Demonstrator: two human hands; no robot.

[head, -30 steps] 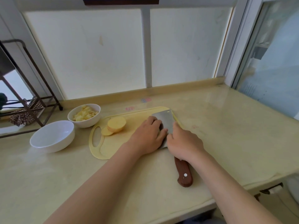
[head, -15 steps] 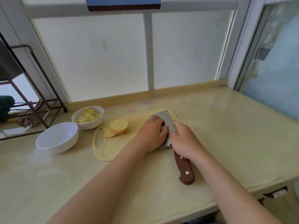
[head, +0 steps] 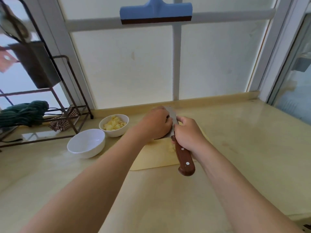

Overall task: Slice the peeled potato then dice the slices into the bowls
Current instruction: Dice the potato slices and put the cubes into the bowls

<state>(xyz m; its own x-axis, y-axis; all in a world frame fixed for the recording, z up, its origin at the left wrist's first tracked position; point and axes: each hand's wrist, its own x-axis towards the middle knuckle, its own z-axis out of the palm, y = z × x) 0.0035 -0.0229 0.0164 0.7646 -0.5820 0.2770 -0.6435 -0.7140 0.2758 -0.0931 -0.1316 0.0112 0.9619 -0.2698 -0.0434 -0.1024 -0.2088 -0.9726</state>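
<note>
My right hand (head: 188, 133) grips the brown-handled cleaver (head: 184, 158) just behind the blade. The blade (head: 171, 115) is lifted off the yellow cutting board (head: 156, 157) and tilted. My left hand (head: 156, 123) is cupped against the blade's left face, hiding whatever lies under the palm. A few pale potato bits (head: 171, 147) lie on the board by the handle. Left of the board stand a white bowl of diced potato (head: 114, 126) and an empty white bowl (head: 86, 142). My left forearm hides the uncut potato half.
A dark metal rack (head: 67, 105) with a green cloth (head: 25, 113) stands at the far left of the counter. Behind it is a frosted window with a blue squeegee (head: 155, 12) hanging on it. The counter's front edge runs at lower right.
The cleaver has risen off the board and moved toward the back, both hands going with it. My right hand now wraps the handle. The view has tilted upward.
</note>
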